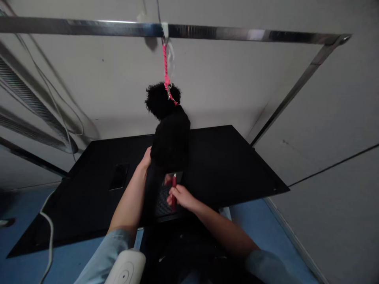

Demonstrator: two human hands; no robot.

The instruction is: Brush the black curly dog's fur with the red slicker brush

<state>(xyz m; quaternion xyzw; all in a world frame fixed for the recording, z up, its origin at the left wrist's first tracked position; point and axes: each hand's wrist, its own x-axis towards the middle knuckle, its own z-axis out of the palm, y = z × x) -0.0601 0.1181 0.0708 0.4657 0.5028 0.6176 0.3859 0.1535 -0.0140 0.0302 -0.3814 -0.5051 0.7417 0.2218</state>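
Observation:
A small dog point(171, 138) with a curly black coat is on the black tabletop, its back towards me. A pink leash point(165, 65) runs up from its neck to the metal bar overhead. My left hand point(147, 157) rests against the left side of its lower body, fingers hidden by the dark fur. In my right hand point(179, 196) is a slim red pen-shaped tool point(174, 181), held upright with its pale tip upward, just behind the dog and apart from it. Under that hand lies a flat object with a gridded surface point(163, 200) and a shiny upper part.
A dark phone-like rectangle point(119, 176) lies left of my left forearm. The metal bar point(207, 31) spans above the black table point(237, 169). Ribbed hoses point(32, 102) and cables hang at left. A white device point(127, 268) is near my left sleeve.

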